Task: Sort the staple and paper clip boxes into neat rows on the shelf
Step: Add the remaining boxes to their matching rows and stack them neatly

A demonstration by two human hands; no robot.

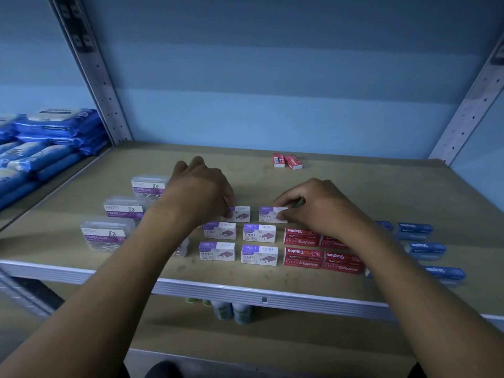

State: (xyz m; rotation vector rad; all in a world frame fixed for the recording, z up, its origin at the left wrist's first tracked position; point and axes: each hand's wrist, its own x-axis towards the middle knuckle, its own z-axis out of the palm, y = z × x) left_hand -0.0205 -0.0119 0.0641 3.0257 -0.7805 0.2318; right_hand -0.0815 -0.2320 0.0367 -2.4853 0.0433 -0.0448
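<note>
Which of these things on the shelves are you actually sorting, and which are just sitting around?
Part of the job:
white-and-purple staple boxes, one under each of the hands, left and right
red staple boxes
two stray red boxes at the back
blue staple boxes
clear paper clip boxes

Just lying about:
blue packs on the neighbouring shelf
bottles on the shelf below

Both hands are down on the shelf (354,186). The left hand (200,186) holds one white-and-purple staples box (241,213) in the back row, and the right hand (317,204) pinches its neighbour (268,214). Four more such boxes (259,232) sit in two rows toward the front edge. Red staples boxes (302,257) lie right of them, blue ones (425,248) near the right edge, clear paper clip boxes (124,210) to the left. Two red boxes (286,161) rest near the back edge.
</note>
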